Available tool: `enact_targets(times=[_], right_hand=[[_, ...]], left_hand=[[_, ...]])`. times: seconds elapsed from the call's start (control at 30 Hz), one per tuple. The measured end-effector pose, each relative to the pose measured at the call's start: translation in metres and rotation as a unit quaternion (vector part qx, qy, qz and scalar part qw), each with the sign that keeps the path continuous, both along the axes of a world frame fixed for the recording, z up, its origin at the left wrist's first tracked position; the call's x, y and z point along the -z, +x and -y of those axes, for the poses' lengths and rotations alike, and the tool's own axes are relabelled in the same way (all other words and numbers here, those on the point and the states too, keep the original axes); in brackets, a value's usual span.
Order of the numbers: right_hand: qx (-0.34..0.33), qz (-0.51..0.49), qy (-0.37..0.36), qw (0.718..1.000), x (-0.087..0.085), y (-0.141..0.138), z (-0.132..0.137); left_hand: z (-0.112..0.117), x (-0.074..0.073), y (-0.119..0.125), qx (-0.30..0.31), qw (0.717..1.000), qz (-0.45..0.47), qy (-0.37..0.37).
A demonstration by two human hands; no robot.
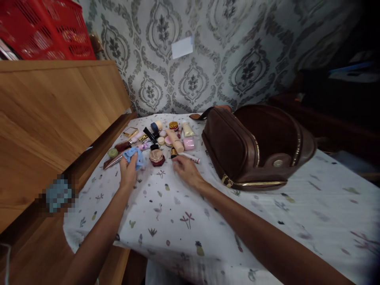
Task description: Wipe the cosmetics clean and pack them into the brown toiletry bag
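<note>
My left hand point(130, 171) is closed on a crumpled light blue cloth point(135, 156) at the left of a cluster of cosmetics. A rose-gold tube point(112, 162) lies beside the cloth. My right hand point(187, 171) has its fingers curled at the front of the cluster, with the fingertips on a small gold and black bottle point(173, 152). Just behind that hand lies a white pen-like stick point(195, 159). Between my hands sits a round jar with a beige top and dark red base point(156, 157). A beige tube point(174, 141) and a pink jar point(189, 143) are behind the right hand.
A brown leather bag point(228, 138) stands unzipped at the right on the patterned white cloth point(178, 206). More cosmetics lie behind, including a cream tube point(187, 129) and a green jar point(113, 152). A wooden panel point(59, 114) and red basket point(47, 31) border the left.
</note>
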State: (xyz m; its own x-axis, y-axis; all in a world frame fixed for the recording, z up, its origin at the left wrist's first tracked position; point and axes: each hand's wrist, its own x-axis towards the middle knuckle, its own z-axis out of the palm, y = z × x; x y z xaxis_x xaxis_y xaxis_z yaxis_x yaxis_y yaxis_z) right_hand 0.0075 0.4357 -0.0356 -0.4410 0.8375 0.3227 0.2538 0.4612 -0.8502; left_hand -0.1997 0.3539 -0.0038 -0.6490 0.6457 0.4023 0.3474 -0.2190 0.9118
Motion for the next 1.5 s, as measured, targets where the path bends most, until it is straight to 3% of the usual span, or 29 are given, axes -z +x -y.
enact_targets(times=[0.17,0.3,0.5,0.6,0.7,0.83,0.9,1.13,1.27,1.5], right_hand=[[0.076,0.084,0.053,0.992,-0.009,0.006,-0.01],[0.041,0.123,0.09,0.987,-0.018,-0.013,-0.002],[0.008,0.139,0.07,0.988,-0.024,-0.078,-0.004],[0.016,0.126,0.045,0.991,-0.02,-0.094,-0.002],[0.0,0.109,0.045,0.993,-0.017,-0.088,0.008],[-0.046,0.087,0.049,0.994,-0.013,-0.06,0.024],[-0.06,0.058,0.042,0.996,-0.009,-0.046,0.03],[-0.039,0.061,0.041,0.997,0.001,-0.033,0.036],[-0.027,0.077,0.036,0.996,-0.003,-0.035,0.036],[-0.055,0.052,0.047,0.996,-0.009,-0.027,0.044]], left_hand=[[-0.003,0.022,-0.009,-0.011,0.999,0.031,-0.01],[-0.009,0.029,-0.008,-0.001,1.0,0.009,-0.012],[-0.011,0.025,-0.008,0.029,0.997,-0.07,0.002],[-0.006,0.018,-0.004,0.044,0.992,-0.115,0.017],[0.001,0.011,0.004,0.089,0.972,-0.216,0.015],[0.009,0.008,0.018,0.168,0.886,-0.432,-0.026],[0.011,0.008,0.024,0.158,0.87,-0.465,-0.047],[0.006,0.009,0.035,0.089,0.871,-0.472,-0.103],[0.003,0.01,0.038,0.036,0.899,-0.42,-0.118],[0.006,0.007,0.025,0.025,0.918,-0.38,-0.11]])
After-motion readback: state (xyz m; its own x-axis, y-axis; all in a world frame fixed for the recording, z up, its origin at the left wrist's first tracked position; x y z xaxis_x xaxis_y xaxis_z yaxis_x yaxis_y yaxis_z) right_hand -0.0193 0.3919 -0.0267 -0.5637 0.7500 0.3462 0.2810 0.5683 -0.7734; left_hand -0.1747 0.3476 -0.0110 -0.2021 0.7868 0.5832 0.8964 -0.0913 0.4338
